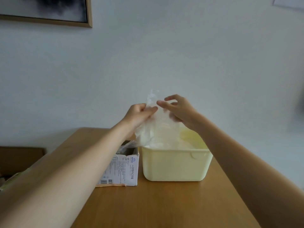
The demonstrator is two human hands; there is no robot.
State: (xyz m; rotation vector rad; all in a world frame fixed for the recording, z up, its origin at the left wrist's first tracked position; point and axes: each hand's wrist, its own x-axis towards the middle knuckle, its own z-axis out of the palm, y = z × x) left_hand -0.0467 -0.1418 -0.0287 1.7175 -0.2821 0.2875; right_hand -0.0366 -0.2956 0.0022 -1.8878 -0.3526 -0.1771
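Clear plastic film (158, 129) is held up between both hands, above the rim of the pale yellow tub (174, 165).

Left hand (139, 114): fingers are curled round the left edge of the film and the thumb is pressed flat against its front. A crumpled tuft of film is seen sticking up just above these fingertips.

Right hand (179, 111): the thumb is laid against the film, close beside the left thumb tip. The lower fingers are curled behind the film and are seen through it. The index finger (171, 97) is arched above and is kept clear of the film. The film is thus pinched between the thumb and the lower fingers.

Below the fingers of both hands, the film is seen hanging in loose folds. Its lower part is gathered inside the tub's open top.

An opened cardboard glove box (125, 170) is noted below the left fingers, just beside the tub's left wall. More clear film is seen bunched at its mouth.

Both containers are stood on a wooden table (164, 203). A framed picture (89, 14) is noted on the wall, well above and left of the fingers.
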